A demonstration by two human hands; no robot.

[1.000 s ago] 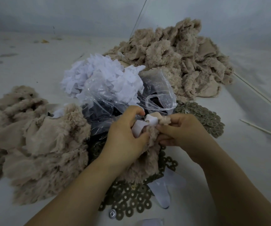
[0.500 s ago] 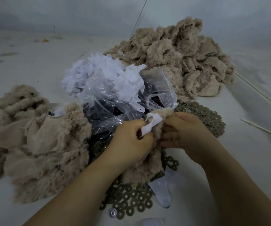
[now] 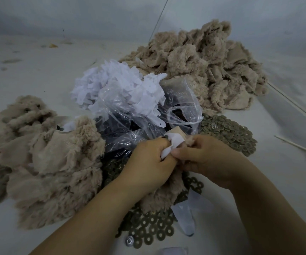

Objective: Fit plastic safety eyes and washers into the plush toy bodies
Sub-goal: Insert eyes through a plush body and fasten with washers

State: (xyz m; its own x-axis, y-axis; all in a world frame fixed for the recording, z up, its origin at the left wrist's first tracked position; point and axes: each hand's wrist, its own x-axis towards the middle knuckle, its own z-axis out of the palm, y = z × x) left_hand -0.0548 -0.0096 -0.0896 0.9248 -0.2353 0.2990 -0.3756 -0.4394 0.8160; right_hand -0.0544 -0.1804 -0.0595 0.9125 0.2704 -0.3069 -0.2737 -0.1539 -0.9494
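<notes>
Dim, flat light; soft, wide-angle edges

Both forearms reach forward, left hand [image 3: 148,161] and right hand [image 3: 206,159] meeting knuckle to knuckle, fingers curled in a pinching grip.

This is a piecework corner of a toy-making workshop. A bare, scuffed white desk [image 3: 29,85] carries bulk materials: heaps of unstuffed beige plush skins [image 3: 200,65], a spread of loose ring washers [image 3: 229,133], a clear plastic bag [image 3: 130,115] of white cut fabric pieces [image 3: 115,83], all tipped out in piles for repeated hand assembly.
</notes>
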